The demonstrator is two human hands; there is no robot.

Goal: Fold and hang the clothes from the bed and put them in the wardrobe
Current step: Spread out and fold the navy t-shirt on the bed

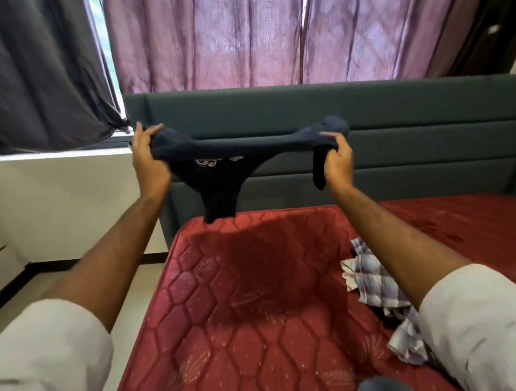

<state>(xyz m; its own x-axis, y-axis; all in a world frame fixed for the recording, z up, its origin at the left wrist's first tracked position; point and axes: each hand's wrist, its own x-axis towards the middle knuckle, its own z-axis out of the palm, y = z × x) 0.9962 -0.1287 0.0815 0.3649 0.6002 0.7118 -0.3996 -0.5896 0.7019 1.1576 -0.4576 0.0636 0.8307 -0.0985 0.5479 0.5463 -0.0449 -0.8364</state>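
Head view: a dark navy garment (221, 173) hung stretched in the air between both hands, above the far end of the bed (254, 297), at about 12 o'clock from the frame's middle. Its top edge ran taut from the left hand (149, 167) at 10 o'clock to the right hand (337, 160) at 2 o'clock; the body sagged to a narrow point just over the red quilted mattress. A pale printed mark showed on the cloth below the taut edge.

A checked shirt (380, 293) lay crumpled on the mattress at 4 o'clock, partly hidden by the right forearm and its white sleeve (483, 328). A grey-green padded headboard (394, 117) stood behind the garment, with purple curtains (231, 41) above it at 12 o'clock and a grey curtain (36, 74) at 10 o'clock. Nothing stood between the hands and the garment.

The left fingers (153, 130) were curled, bunching one end of the cloth against the thumb. The right fingers (327, 134) were clamped over the other end, a loose strip dangling below that hand.
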